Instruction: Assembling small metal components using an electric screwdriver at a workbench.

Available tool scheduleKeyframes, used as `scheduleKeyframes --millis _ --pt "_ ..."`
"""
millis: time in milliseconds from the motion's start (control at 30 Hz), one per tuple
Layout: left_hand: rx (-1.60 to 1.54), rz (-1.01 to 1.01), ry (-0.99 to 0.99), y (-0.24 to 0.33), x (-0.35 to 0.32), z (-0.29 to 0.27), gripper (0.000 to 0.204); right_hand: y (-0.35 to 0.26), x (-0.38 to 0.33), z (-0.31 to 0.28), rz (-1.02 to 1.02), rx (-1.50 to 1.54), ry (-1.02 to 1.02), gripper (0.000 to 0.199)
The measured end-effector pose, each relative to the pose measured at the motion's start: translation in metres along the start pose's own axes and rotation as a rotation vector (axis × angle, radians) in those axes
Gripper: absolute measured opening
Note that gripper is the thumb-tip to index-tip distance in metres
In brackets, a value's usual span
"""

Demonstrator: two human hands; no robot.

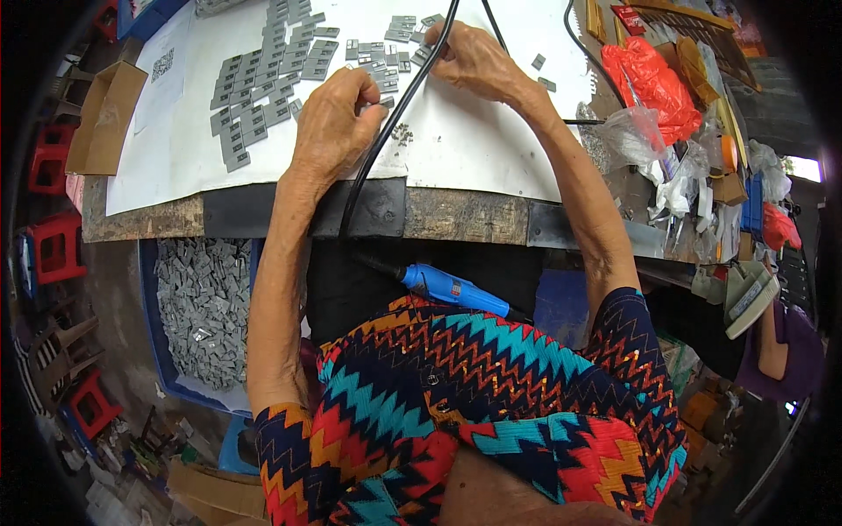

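My left hand (331,127) rests on the white-covered tabletop with its fingers curled in beside small grey rectangular pieces (250,123) with dark slots. A grey piece (386,103) shows at its fingertips. Farther right, my right hand (478,63) reaches to another cluster of grey pieces (404,24); its fingers are bent together, and the cable hides what they hold, if anything. A black cable (399,110) crosses between the hands. Below the table edge, a blue handheld power tool (456,290) lies across my lap, touched by neither hand.
A blue bin (154,324) heaped with grey pieces stands under the table at left. An open cardboard box (107,118) sits at the table's left edge. Red and clear plastic bags (653,88) crowd the right side. Another person's arm (772,342) shows at far right.
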State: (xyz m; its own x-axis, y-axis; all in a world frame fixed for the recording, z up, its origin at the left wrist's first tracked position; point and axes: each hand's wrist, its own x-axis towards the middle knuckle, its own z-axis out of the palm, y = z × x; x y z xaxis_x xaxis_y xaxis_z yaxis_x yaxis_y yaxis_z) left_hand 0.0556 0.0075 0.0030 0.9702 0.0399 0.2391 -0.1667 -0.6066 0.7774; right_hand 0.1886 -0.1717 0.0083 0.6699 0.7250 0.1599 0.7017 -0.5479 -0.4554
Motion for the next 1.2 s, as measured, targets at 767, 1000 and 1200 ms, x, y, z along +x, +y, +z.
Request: scheduleKeyframes --millis 767,1000,1200 --pt "-1.058 -0.326 0.058 0.008 0.012 -0.004 0.017 -0.012 0.002 -0.004 0.124 -0.158 -0.045 0.036" --pt "-1.429 -0.417 0.011 0.000 0.013 0.001 0.021 -0.009 0.004 -0.006 0.168 -0.109 -0.043 0.036" --pt "-1.501 -0.392 -0.111 -0.005 0.013 0.001 0.025 -0.011 0.009 -0.012 0.267 -0.030 -0.101 0.031"
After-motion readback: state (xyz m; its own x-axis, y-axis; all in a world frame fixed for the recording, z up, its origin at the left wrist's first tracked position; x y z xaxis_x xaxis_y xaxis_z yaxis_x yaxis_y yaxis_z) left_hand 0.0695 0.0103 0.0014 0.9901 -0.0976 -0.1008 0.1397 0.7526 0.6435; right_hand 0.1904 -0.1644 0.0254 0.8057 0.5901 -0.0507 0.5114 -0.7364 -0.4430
